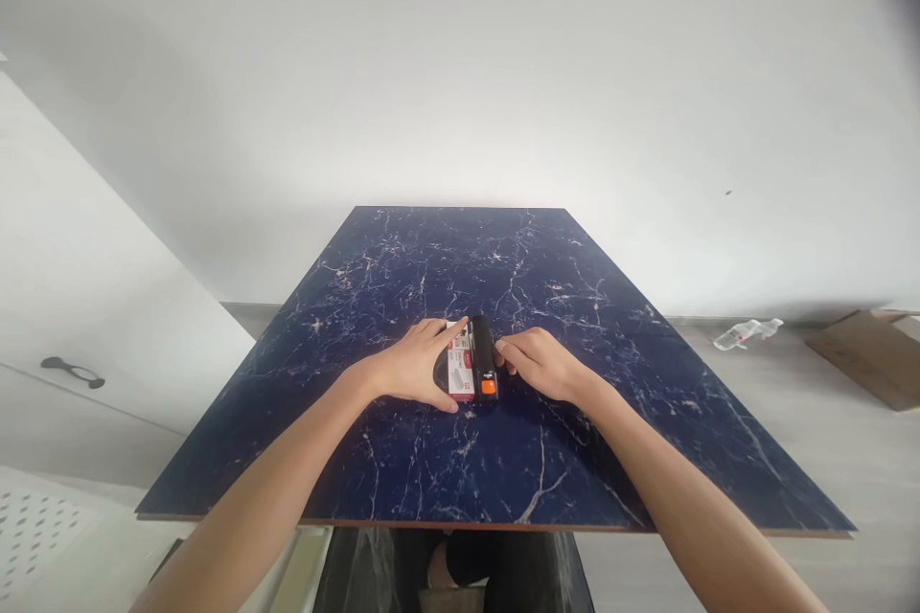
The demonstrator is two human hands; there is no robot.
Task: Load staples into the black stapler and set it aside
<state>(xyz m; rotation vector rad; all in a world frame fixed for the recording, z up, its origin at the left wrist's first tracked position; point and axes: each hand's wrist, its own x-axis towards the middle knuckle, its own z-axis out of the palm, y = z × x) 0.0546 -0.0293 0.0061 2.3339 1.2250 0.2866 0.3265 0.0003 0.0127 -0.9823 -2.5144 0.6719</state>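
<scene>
A black stapler point(482, 354) with an orange patch at its near end lies on the dark blue table, in front of me. Along its left side is a small red-and-white printed box point(460, 372); I cannot tell whether the two are joined in one pack. My left hand point(413, 364) spans the box from the left, thumb at the near end and fingers at the far end. At the stapler's right edge is my right hand point(539, 362), its fingers curled and thumb pressed to the index finger. What those fingertips pinch, if anything, is hidden.
The marble-patterned table point(460, 259) ends close to a white wall point(460, 67). On the floor at the right are a clear plastic bottle point(737, 335) and a cardboard box point(866, 354). A white door with a dark handle point(72, 371) stands at the left.
</scene>
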